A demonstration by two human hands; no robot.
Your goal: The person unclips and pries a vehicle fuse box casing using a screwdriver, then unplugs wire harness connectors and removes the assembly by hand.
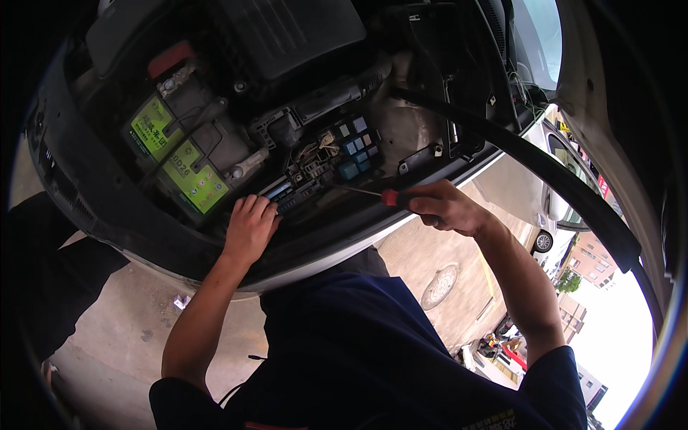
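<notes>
My right hand (446,208) is wrapped round the red and black handle of a screwdriver (370,191). Its thin shaft points left, with the tip at the near side of an uncovered fuse box (313,172) in a car's engine bay. Inside the box are loose wires, and blue and green relays (358,146) sit at its right. My left hand (249,223) has its fingers bent and close together over the near left end of the box. What lies under those fingertips is partly hidden.
A car battery (188,179) with a green label stands left of the fuse box. A black prop bar (502,136) crosses on the right. Along the front runs the car's pale body edge (315,269). Another person's dark-clothed leg (57,287) is at the left.
</notes>
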